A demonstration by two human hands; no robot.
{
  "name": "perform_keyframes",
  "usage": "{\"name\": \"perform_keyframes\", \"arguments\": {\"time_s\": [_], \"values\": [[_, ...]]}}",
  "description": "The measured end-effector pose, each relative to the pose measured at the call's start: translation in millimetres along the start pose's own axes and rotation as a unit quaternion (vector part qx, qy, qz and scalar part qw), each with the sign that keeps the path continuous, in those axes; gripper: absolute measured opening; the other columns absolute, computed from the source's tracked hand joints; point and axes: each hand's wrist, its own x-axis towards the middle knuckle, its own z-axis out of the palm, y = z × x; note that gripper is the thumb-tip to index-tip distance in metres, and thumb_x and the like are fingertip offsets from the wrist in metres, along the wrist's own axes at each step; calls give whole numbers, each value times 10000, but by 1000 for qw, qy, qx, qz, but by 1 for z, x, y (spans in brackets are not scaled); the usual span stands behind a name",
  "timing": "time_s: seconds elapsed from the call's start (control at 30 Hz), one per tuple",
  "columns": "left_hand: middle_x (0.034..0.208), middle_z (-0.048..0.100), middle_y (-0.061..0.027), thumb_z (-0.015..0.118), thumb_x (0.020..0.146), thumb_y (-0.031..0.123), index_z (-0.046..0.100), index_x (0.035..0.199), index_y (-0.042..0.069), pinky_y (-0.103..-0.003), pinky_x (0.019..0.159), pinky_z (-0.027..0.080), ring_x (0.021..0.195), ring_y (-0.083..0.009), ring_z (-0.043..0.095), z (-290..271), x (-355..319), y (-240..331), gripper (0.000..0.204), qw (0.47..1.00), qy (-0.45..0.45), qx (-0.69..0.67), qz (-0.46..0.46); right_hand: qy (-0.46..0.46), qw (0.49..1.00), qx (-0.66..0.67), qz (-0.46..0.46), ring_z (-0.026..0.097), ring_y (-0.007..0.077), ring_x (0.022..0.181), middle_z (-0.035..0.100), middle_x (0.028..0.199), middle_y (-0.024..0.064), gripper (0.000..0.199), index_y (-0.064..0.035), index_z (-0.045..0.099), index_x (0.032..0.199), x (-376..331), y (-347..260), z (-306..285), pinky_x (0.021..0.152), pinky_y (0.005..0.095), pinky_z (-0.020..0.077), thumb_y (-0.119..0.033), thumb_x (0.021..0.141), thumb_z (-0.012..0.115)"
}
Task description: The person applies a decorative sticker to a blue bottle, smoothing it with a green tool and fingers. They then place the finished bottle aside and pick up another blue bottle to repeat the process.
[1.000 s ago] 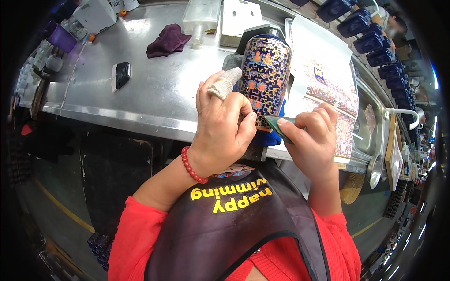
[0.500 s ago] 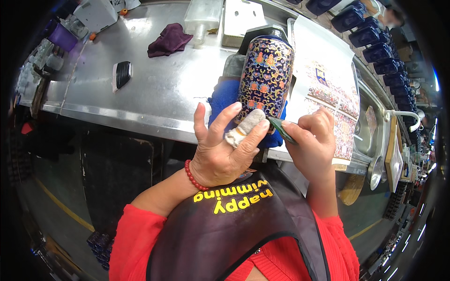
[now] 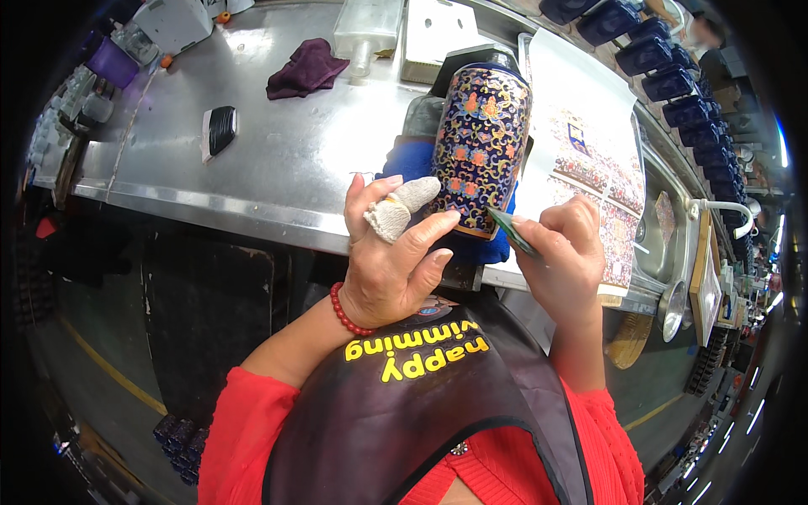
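A dark blue vase (image 3: 482, 139) with dense orange and yellow floral patterns lies on its side on a blue cloth (image 3: 408, 164). At its near end, my left hand (image 3: 391, 265) has its fingers spread, the index fingertip touching or close to the patterned surface. A beige cloth finger cover (image 3: 400, 208) is on one of the left fingers. From the right, my right hand (image 3: 568, 252) pinches a thin, flat green scraper (image 3: 515, 232), whose tip is at the vase's near right edge.
A printed pattern sheet (image 3: 589, 147) lies right of the vase, beside a sink (image 3: 669, 231). On the metal table (image 3: 185, 177) are a purple cloth (image 3: 307, 69), a black-wrapped packet (image 3: 221, 129) and a white box (image 3: 438, 38). Several dark blue vessels (image 3: 665, 82) line the far right.
My left hand has shifted slightly left, and its covered finger has swung up and away from the scraper. The right hand with the scraper has barely moved.
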Motion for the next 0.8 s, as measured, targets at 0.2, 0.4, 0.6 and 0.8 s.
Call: {"name": "perform_keyframes", "arguments": {"time_s": [0.2,0.4,0.6,0.8], "values": [[1285,650,-193,692,887,235,724,1180,128,-564,1207,146,1323,-388,423,1,0,1,314,1000,9,-6,-28,-1,1000,1,-4,537,214,743,520,810,22,436,-70,715,1024,1,1,0,739,402,387,8,603,799],[1281,648,-203,702,854,189,714,1133,112,-562,1193,185,1317,-395,417,-2,4,-2,289,1000,11,22,17,-1,1000,-2,7,533,215,718,521,794,26,400,-70,712,1001,3,-1,-1,718,393,392,-4,620,815],[1230,629,-223,693,846,121,644,1004,34,-531,1106,308,1310,-453,394,0,24,1,186,993,5,-92,-71,5,997,45,63,552,239,704,563,774,56,277,-43,706,972,9,-2,-6,672,372,417,-33,722,824],[1365,550,-324,723,832,98,609,913,49,-546,1165,237,1358,-481,393,1,43,11,148,996,-16,-8,-85,-12,993,68,98,575,256,725,593,777,78,218,-21,706,958,12,-4,-11,683,372,435,-66,773,815]]}}
